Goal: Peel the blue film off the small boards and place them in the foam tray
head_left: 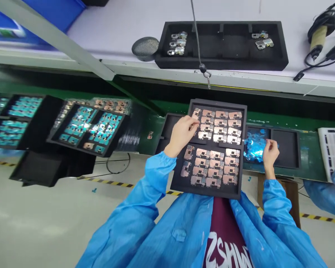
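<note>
A black compartment tray in front of me holds several rows of copper-coloured, circuit-board-shaped plates. My left hand reaches over its upper left compartment, thumb and index finger pinched at the lower end of a slightly tilted copper-coloured plate. To the right, my right hand is closed in a pinch beside a heap of shiny blue film pieces. Whatever lies between its fingertips is too small to make out. The heap sits in the left compartment of another black tray.
On the left stand black trays of teal-covered plates. A long black tray with a few metal parts lies on the shelf, between a round dish and a corded tool. A hook hangs above. Another person's sleeve shows at right.
</note>
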Available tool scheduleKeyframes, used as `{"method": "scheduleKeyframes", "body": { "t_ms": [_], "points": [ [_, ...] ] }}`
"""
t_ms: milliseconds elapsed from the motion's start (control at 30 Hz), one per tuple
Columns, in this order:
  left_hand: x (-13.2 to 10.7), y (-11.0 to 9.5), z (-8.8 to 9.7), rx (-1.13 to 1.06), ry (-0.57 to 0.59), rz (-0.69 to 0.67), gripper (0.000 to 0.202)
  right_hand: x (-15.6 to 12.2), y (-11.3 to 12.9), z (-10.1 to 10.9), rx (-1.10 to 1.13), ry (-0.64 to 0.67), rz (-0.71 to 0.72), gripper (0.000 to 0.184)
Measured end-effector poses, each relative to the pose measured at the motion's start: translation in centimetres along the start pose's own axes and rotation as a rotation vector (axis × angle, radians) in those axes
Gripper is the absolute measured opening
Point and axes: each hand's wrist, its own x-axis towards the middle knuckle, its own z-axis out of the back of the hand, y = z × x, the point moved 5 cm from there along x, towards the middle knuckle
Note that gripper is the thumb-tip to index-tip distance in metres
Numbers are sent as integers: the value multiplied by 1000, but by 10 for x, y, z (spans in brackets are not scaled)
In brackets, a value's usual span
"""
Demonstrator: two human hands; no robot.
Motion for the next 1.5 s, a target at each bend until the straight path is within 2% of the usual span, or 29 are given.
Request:
{"method": "scheduleKeyframes", "body": {
  "t_ms": [100, 167, 233, 300, 367, 467, 567, 633, 700, 833, 1000, 1167, 1400, 1500],
  "points": [
    [-36, -12, 3, -52, 87, -104, 23, -35, 64, 26, 214, 41, 239, 43],
    [-56, -10, 13, -82, 26, -73, 25, -61, 110, 38, 271, 106, 432, 36],
    [-75, -3, 27, -104, -79, 1, 25, -83, 154, 42, 251, 189, 638, 26],
    [-92, 1, 37, -118, -159, 53, 24, -97, 192, 36, 183, 258, 820, 19],
    [-105, -1, 36, -117, -180, 55, 24, -103, 221, 21, 62, 302, 950, 17],
    [-115, -19, 9, -114, -33, -85, 24, -100, 246, -10, -145, 351, 1038, 16],
    [-118, -37, -27, -75, 146, -251, 27, -95, 255, -36, -281, 394, 1061, 13],
    [-117, -39, -41, -5, 177, -283, 32, -93, 257, -48, -318, 424, 1060, 11],
    [-115, -36, -47, 79, 177, -282, 37, -91, 258, -54, -329, 445, 1036, 11],
    [-115, -29, -45, 184, 159, -266, 38, -95, 260, -50, -305, 442, 1000, 16],
    [-117, -25, -42, 168, 152, -253, 35, -127, 256, -21, -149, 512, 1071, 21],
    [-118, -22, -42, 134, 164, -257, 36, -153, 238, -17, -243, 605, 1082, 23],
    [-117, -20, -42, 89, 175, -252, 35, -156, 230, -16, -222, 589, 1104, 26],
    [-115, -20, -34, 41, 144, -267, 33, -149, 235, -11, -160, 570, 1094, 25]
  ]
}}
